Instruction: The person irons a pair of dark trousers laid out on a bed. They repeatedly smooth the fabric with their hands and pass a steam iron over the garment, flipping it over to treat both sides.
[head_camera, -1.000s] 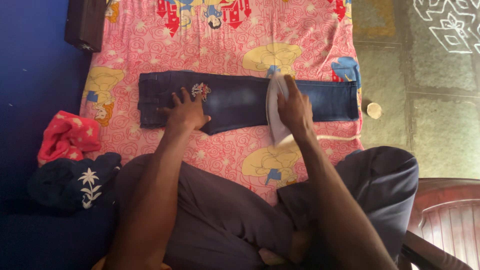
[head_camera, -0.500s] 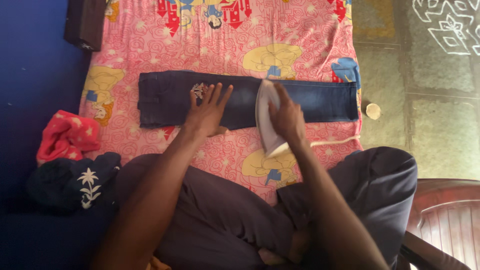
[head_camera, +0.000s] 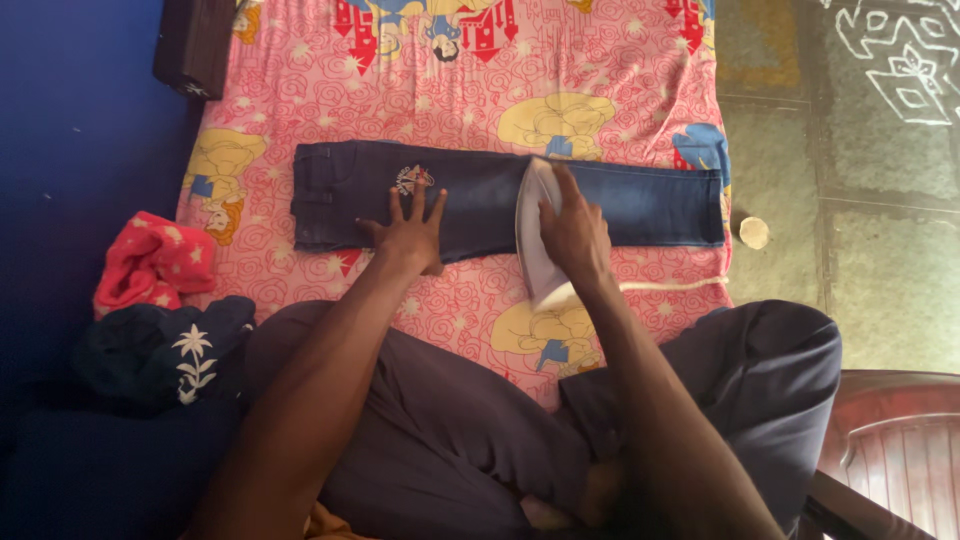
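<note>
The left hand (head_camera: 412, 232) lies flat, palm down and fingers spread, on a pair of folded dark-blue jeans (head_camera: 640, 205) — it grasps nothing, only presses the fabric near the small embroidered patch (head_camera: 411, 180) just beyond its fingertips. The right hand (head_camera: 575, 235) is closed around the handle of a white clothes iron (head_camera: 535, 250), which rests on the jeans just beside the left hand, its tip pointing away from the person. The jeans lie stretched crosswise under both hands on a pink printed cloth (head_camera: 450, 90) (cartoon figures in yellow and blue). Outward of the left hand, well apart, lie a red crumpled garment (head_camera: 150, 260) and a dark garment with a white flower (head_camera: 160, 345). Outward of the right hand — past the jeans' hem — a small round pale object (head_camera: 753, 232) sits on the floor.
</note>
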